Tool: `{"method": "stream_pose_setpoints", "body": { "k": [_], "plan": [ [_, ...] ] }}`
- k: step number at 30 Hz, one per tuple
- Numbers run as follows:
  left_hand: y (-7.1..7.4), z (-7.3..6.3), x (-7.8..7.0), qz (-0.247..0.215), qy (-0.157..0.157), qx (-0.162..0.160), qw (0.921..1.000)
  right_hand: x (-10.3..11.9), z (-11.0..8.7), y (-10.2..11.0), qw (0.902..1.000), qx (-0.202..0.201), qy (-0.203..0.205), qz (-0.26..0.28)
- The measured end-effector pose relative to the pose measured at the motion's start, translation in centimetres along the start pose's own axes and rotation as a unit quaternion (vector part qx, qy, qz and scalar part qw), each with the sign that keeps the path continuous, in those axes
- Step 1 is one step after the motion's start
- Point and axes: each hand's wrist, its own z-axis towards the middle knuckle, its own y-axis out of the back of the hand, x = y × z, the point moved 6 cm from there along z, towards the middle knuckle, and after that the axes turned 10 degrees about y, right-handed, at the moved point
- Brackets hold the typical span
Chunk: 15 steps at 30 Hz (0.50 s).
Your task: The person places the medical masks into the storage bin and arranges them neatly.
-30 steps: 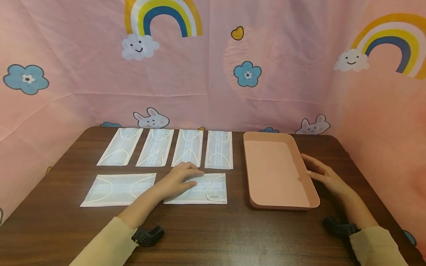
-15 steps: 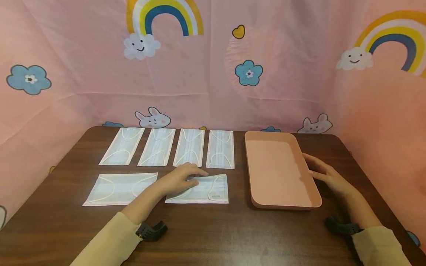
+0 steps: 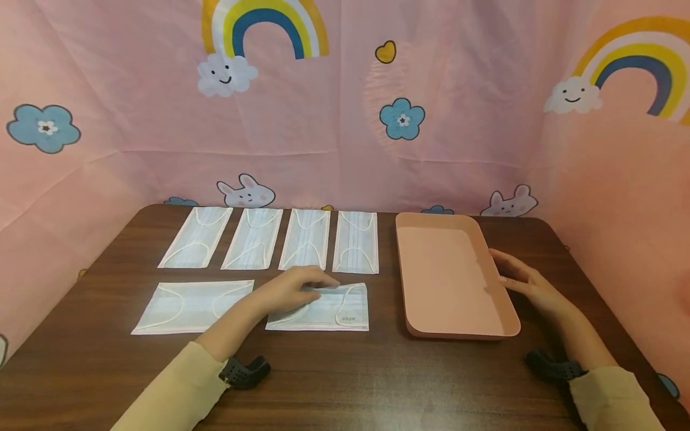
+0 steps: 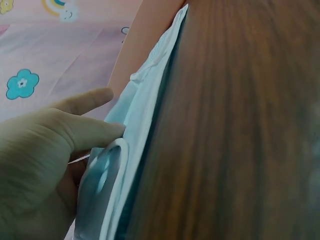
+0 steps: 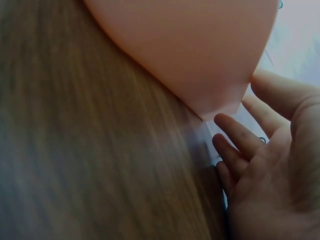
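Note:
A white face mask (image 3: 353, 305) with ear loops lies crosswise at the front centre of the table. My left hand (image 3: 291, 290) pinches its far edge; in the left wrist view the thumb (image 4: 102, 132) presses on the upper face, and the mask's bluish underside shows along the near edge. To the right stands a shallow pink tray (image 3: 450, 275), its inside bare. My right hand (image 3: 536, 290) touches the tray's right wall with thumb and forefinger, while the other fingers (image 5: 240, 135) are loosely bent beside it in the right wrist view.
Another mask (image 3: 191, 305) lies crosswise at the front left. Several more masks (image 3: 356, 242) stand lengthwise in a row at the back of the brown wooden table (image 3: 388, 383). A pink patterned curtain (image 3: 345, 120) encloses the back and both sides.
The far edge of the mask under my left hand has shifted slightly towards me, and the hand has moved a little with it. My right hand and the tray stay in place.

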Motion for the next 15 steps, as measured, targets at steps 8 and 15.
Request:
{"method": "stream_pose_setpoints", "body": {
  "k": [8,15],
  "plan": [
    [0.62,0.01,-0.05,-0.015,0.02,0.012,0.9996,0.26,-0.07,0.22,0.9999,-0.003,-0.008,-0.013],
    [0.79,-0.02,0.18,-0.021,0.023,0.018,0.9994,0.14,0.02,0.01,0.9998,0.002,-0.019,-0.009]
  ]
}}
